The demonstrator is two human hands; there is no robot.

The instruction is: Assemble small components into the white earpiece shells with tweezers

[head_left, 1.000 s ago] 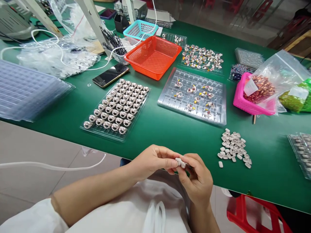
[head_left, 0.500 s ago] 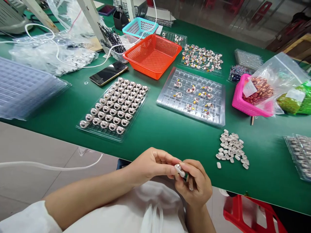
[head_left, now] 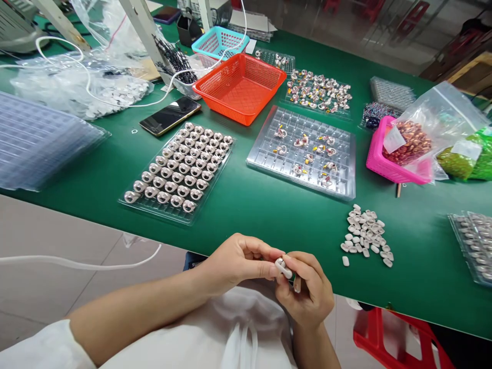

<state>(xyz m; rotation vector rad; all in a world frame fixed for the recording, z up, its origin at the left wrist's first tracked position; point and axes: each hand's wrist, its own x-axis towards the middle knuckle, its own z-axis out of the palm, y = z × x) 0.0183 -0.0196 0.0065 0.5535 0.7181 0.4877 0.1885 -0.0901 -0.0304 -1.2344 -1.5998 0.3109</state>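
Note:
Near the table's front edge, my left hand (head_left: 246, 259) pinches a small white earbud casing (head_left: 283, 268) between thumb and fingertips. My right hand (head_left: 313, 289) closes on the same casing from the other side. A thin brown stick (head_left: 297, 284) shows between the fingers of my right hand; most of it is hidden. Beyond my hands, a clear tray (head_left: 182, 219) carries rows of similar pale casings. To its right, a stack of clear trays (head_left: 253, 159) bears several open casings with coloured wires. Loose white oval caps (head_left: 365, 233) lie in a pile to the right of my hands.
A red basket (head_left: 242, 95) and a blue basket (head_left: 220, 41) stand at the back, beside a phone (head_left: 170, 117). A pink basket (head_left: 400, 171) with a bag of copper-coloured parts is at right. A white cable (head_left: 126, 105) crosses the back left.
The casing has turned slightly in my fingers. In my right hand the brown stick has shifted a little left and shows less. The whole view has drifted slightly.

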